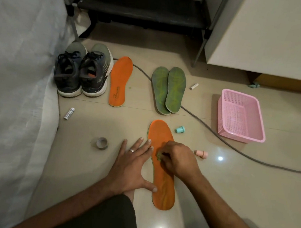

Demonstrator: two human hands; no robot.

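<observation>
Tape roll: small grey ring lying flat on glossy tile, left of the near orange insole, with bare floor between them.
Left hand: palm down, fingers straight and spread; fingertips meet the insole's left edge, thumb presses near its heel.
Near orange insole: long smooth foam with rounded ends, flat on the tile, toe pointing away from the person.
Right hand: fingers curled, pinching a small rough green lump against the insole's middle.
Pink cap: small smooth cylinder, right of the insole, not touching.
Pink basket: perforated rectangular plastic, well right of the insole's toe.
</observation>
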